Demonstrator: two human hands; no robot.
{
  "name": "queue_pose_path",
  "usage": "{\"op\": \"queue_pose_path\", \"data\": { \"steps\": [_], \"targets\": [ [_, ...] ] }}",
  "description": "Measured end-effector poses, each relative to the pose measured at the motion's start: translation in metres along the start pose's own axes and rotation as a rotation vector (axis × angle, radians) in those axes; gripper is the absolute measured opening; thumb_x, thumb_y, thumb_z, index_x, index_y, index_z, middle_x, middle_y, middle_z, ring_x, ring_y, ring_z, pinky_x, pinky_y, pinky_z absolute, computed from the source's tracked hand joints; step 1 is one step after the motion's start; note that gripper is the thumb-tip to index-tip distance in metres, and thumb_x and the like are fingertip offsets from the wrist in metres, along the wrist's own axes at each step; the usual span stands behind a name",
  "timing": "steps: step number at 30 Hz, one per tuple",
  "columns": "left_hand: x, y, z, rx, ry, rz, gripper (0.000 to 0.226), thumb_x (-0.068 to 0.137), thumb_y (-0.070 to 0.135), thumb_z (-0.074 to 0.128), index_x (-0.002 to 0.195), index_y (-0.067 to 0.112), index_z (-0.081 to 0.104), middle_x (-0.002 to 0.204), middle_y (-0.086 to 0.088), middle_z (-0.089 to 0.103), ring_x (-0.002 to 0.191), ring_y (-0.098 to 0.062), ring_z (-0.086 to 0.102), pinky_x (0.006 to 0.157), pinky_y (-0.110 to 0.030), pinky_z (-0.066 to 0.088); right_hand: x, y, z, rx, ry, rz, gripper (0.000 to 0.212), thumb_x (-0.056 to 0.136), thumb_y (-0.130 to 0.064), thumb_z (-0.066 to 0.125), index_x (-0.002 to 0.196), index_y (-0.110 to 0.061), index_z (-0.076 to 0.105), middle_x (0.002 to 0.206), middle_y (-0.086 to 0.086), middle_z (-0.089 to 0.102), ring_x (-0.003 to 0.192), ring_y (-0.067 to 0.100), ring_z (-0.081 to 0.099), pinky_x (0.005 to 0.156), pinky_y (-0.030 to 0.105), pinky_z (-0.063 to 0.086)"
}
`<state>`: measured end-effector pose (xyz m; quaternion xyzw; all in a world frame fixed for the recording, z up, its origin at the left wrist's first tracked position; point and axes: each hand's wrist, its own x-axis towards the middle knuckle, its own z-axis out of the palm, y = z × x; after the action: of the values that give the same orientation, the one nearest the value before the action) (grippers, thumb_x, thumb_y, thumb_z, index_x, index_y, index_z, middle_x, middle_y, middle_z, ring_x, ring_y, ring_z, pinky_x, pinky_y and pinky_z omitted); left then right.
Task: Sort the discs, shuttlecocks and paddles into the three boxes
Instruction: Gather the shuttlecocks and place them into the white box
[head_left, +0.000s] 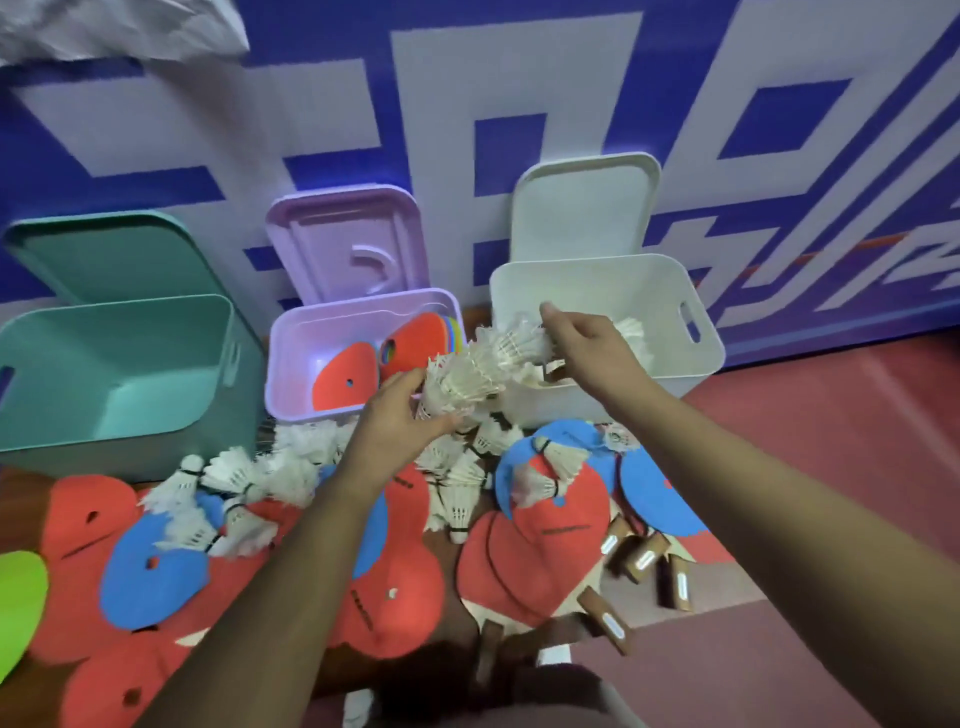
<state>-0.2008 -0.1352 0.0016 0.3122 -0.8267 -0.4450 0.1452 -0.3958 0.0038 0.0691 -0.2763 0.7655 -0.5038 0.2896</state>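
Two hands on one long nested stack of shuttlecocks (483, 369): left hand (400, 415) grips the lower end, right hand (587, 348) pinches the upper end, right over the white box (670, 296) front rim. It's probably feather-light but floppy and crushable, so I'd support both ends and not squeeze.

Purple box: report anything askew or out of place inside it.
The discs are not stacked together. One red disc lies flat on the floor of the purple box, while the other discs stand tilted on edge against its right wall. Only discs show inside.
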Motion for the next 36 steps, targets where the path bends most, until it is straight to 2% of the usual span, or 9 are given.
{"op": "queue_pose_path", "data": {
  "steps": [5, 7, 9, 16, 20, 23, 29, 33, 36],
  "targets": [
    [0.049, 0.06, 0.067, 0.11, -0.009, 0.033, 0.045, 0.068, 0.028, 0.082, 0.109, 0.021, 0.066, 0.099, -0.001, 0.06, 0.092, -0.016, 0.057, 0.082, -0.029, 0.045, 0.025, 0.034, -0.075, -0.07, 0.04, 0.013, 0.062, 0.084, -0.062, 0.057, 0.089, 0.0, 0.06, 0.082, 0.014, 0.058, 0.08, 0.027, 0.067, 0.077, 0.037, 0.059],
    [0.069, 0.079, 0.088, 0.143, -0.021, 0.027, 0.049, 0.068, 0.027, 0.083, 0.113, 0.021, 0.065, 0.1, -0.002, 0.056, 0.091, -0.015, 0.054, 0.079, -0.025, 0.042, 0.039, 0.048, -0.098, -0.146, 0.095, 0.017, 0.044, 0.09, -0.047, 0.058, 0.077, -0.005, 0.053, 0.071, 0.016, 0.048, 0.06, 0.023, 0.052, 0.058, 0.015, 0.045],
    [0.091, 0.092, 0.106, 0.169, -0.04, 0.024, 0.054, 0.069, 0.029, 0.083, 0.118, 0.022, 0.063, 0.103, 0.0, 0.054, 0.09, -0.013, 0.051, 0.075, -0.021, 0.036, 0.054, 0.063, -0.115, -0.19, 0.145, 0.05, 0.033, 0.094, -0.035, 0.057, 0.073, -0.012, 0.05, 0.068, 0.01, 0.044, 0.057, 0.017, 0.041, 0.047, 0.018, 0.031],
    [0.162, 0.092, 0.136, 0.337, 0.001, 0.03, 0.056, 0.073, 0.024, 0.08, 0.122, 0.02, 0.054, 0.112, -0.004, 0.056, 0.098, -0.02, 0.054, 0.08, -0.026, 0.04, 0.101, 0.101, -0.127, -0.232, 0.223, 0.096, 0.025, 0.094, -0.024, 0.056, 0.114, -0.014, 0.045, 0.089, -0.002, 0.054, 0.07, 0.004, 0.048, 0.054, 0.022, 0.031],
    [0.194, 0.08, 0.148, 0.547, 0.093, 0.085, 0.054, 0.079, 0.029, 0.074, 0.129, 0.021, 0.054, 0.121, -0.009, 0.057, 0.115, -0.031, 0.05, 0.099, -0.039, 0.038, 0.128, 0.115, -0.12, -0.288, 0.125, 0.089, 0.038, 0.095, -0.02, 0.05, 0.13, -0.008, 0.042, 0.123, 0.013, 0.053, 0.1, 0.026, 0.056, 0.077, 0.029, 0.039],
    [0.201, 0.077, 0.155, 0.71, 0.027, 0.087, 0.067, 0.082, 0.035, 0.071, 0.141, 0.025, 0.041, 0.134, -0.007, 0.05, 0.126, -0.03, 0.042, 0.104, -0.04, 0.03, 0.139, 0.123, -0.121, -0.413, 0.022, 0.11, 0.061, 0.093, -0.028, 0.053, 0.146, -0.01, 0.03, 0.143, 0.017, 0.038, 0.131, 0.033, 0.039, 0.107, 0.04, 0.035],
    [0.163, 0.079, 0.143, 0.367, 0.12, 0.092, 0.048, 0.086, 0.028, 0.066, 0.13, 0.015, 0.052, 0.125, -0.007, 0.055, 0.12, -0.024, 0.048, 0.104, -0.038, 0.038, 0.092, 0.122, -0.12, -0.323, 0.029, -0.148, 0.043, 0.09, -0.023, 0.058, 0.131, -0.015, 0.05, 0.126, 0.005, 0.047, 0.121, 0.023, 0.048, 0.107, 0.036, 0.037],
    [0.093, 0.069, 0.133, 0.182, 0.164, 0.108, 0.021, 0.086, 0.013, 0.065, 0.108, 0.013, 0.062, 0.105, 0.003, 0.056, 0.098, -0.006, 0.053, 0.086, -0.008, 0.036, 0.034, 0.119, -0.107, -0.232, -0.036, -0.266, 0.029, 0.09, -0.014, 0.058, 0.119, -0.013, 0.058, 0.115, 0.0, 0.053, 0.111, 0.011, 0.052, 0.095, 0.021, 0.042],
    [0.048, 0.045, 0.131, 0.167, 0.123, 0.099, 0.015, 0.085, 0.007, 0.064, 0.1, 0.012, 0.063, 0.1, 0.004, 0.055, 0.092, -0.004, 0.054, 0.083, -0.007, 0.038, 0.001, 0.122, -0.09, -0.177, -0.091, -0.286, 0.025, 0.089, -0.011, 0.057, 0.113, -0.014, 0.059, 0.107, -0.001, 0.056, 0.1, 0.01, 0.055, 0.085, 0.019, 0.044]
  ]
}}
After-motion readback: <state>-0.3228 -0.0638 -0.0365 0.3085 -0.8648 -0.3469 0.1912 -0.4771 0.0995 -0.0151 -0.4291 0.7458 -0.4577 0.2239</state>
